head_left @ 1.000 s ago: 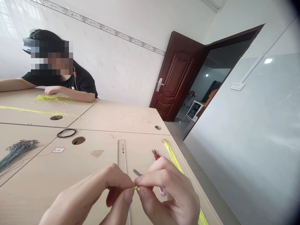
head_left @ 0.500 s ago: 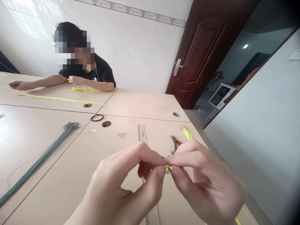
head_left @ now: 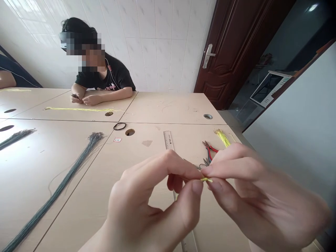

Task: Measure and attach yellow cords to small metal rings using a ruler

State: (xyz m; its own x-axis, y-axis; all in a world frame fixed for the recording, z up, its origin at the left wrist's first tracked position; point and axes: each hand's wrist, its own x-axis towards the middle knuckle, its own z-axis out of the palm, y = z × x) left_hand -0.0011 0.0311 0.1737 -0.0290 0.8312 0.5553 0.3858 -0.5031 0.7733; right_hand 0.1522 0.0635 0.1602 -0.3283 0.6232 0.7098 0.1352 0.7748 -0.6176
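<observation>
Pale-wood bench [head_left: 86, 210]: large panelled top spread beneath both hands, with the other things lying on it.
Co-worker in a black top [head_left: 115, 73]: seated across the bench, forearms on its far edge.
Long grey-green bundle of fine strands [head_left: 65, 182]: lying slantwise, well apart from the hands, on their left.
Yellow bundle with a gold-coloured end [head_left: 222, 137]: beyond the right hand, which hides most of it.
Pale, straight ruler with dark markings [head_left: 167, 140]: flat on the bench, passing beneath the left hand.
Left hand [head_left: 131, 203]: grip pinched together on the cord, thumb against forefinger.
Right hand [head_left: 262, 199]: thumb and forefinger close around the cord's other end; whether this grip is clamped, I cannot tell.
Red-and-dark-handled metal pliers [head_left: 208, 150]: just beyond the right hand, partly covered by it.
Short bright yellow piece of cord [head_left: 205, 180]: between the two sets of fingertips, above the bench. Handling it well probably calls for a steady left pinch, small right-hand movements and light, even tension.
</observation>
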